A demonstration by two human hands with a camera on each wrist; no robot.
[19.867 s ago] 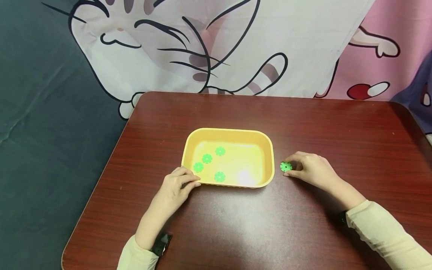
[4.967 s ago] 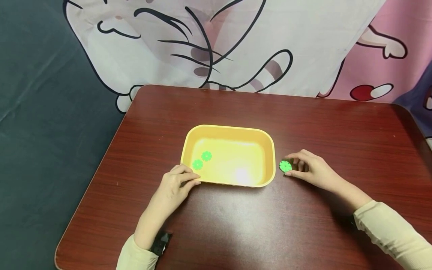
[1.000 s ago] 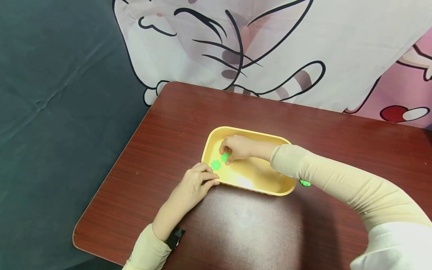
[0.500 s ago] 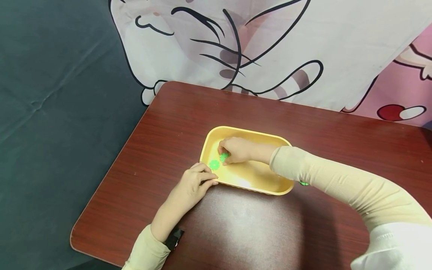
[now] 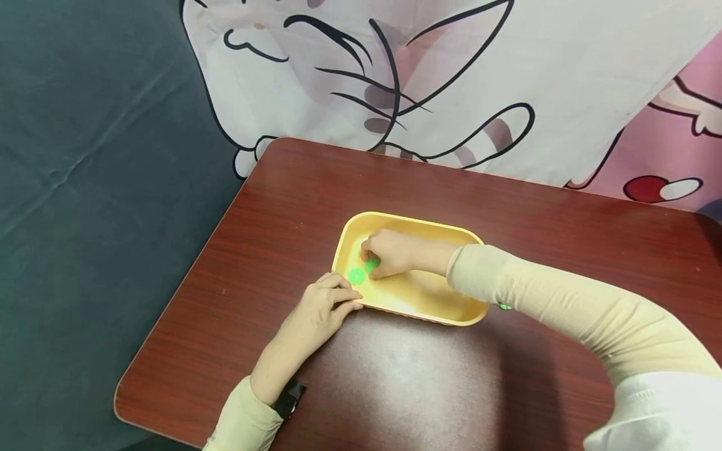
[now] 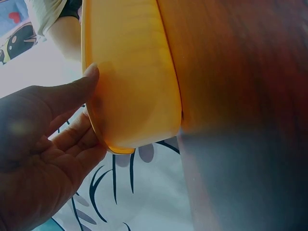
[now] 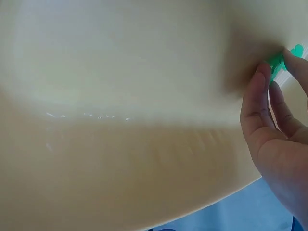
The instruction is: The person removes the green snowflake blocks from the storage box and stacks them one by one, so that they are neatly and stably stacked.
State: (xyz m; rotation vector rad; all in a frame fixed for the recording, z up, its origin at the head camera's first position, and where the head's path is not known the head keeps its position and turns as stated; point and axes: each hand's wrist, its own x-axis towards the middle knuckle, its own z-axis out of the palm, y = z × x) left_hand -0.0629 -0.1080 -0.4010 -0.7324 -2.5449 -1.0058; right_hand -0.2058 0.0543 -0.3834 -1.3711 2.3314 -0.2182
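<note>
The yellow plastic tray (image 5: pixel 429 300) stands on the table, its near left rim pinched between the thumb and fingers of my left hand (image 5: pixel 316 307). In the left wrist view the thumb (image 6: pixel 72 94) lies against the tray's outer wall. Inside the tray, my right hand (image 5: pixel 392 254) pinches a green notched disc (image 5: pixel 371 265) with thumb and fingertips. That disc (image 7: pixel 275 65) is tilted up on edge in the right wrist view. A second green disc (image 5: pixel 356 276) lies flat in the tray's left end. Just right of the tray, more green (image 5: pixel 504 306) shows, mostly hidden under the right sleeve.
The dark red wooden table (image 5: pixel 271 207) has its left edge beside a dark green surface (image 5: pixel 101 188). Behind the table hangs a white and pink cartoon cloth (image 5: pixel 451 81). My right forearm (image 5: pixel 564 300) crosses the tray's right rim.
Five seconds ago my right hand held a disc right of the tray; since then it moved left into the tray. There it has tipped a disc up between its fingers. The left hand stays on the rim.
</note>
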